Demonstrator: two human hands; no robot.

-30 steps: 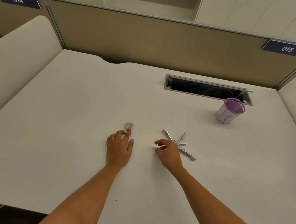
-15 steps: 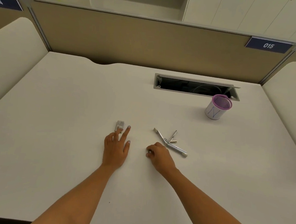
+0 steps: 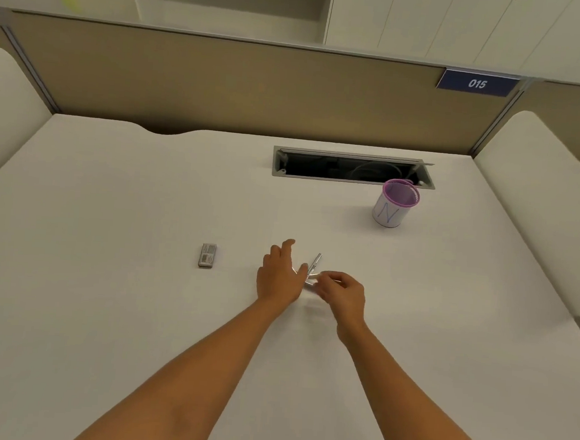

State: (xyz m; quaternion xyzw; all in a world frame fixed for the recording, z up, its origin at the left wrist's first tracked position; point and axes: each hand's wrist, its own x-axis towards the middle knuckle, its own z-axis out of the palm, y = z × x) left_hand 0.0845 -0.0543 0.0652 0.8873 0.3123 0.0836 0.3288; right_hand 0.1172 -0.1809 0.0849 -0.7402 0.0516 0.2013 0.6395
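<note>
Near the middle of the bench [image 3: 111,303], just in front of the person, lay a small cluster of silver pens [image 3: 314,264], with both hands closed in on it from either side. The left hand [image 3: 279,277] was spread and relaxed, gripping nothing, its thumb side right against the cluster. The right hand [image 3: 342,292] had its fingers curled in and appeared to pinch the pens at their near end, though blur there hid the exact hold.

Only one pen showed clearly. Its long axis ran on a slant, the far tip pointing away from the person and a little to the right, roughly toward the purple-rimmed cup [image 3: 396,203]; the near end sat between the two hands. How the other pens lay could not be told.

Several things could go wrong. The pens looked thin and smooth, so a pinch at one end might lift one and let the rest swing, slip or roll. The open left hand could nudge them aside. The cup looked light enough to tip, and the open cable slot [image 3: 350,167] just behind it could swallow a stray pen.

A small grey box [image 3: 207,256] lay well apart to the left.
</note>
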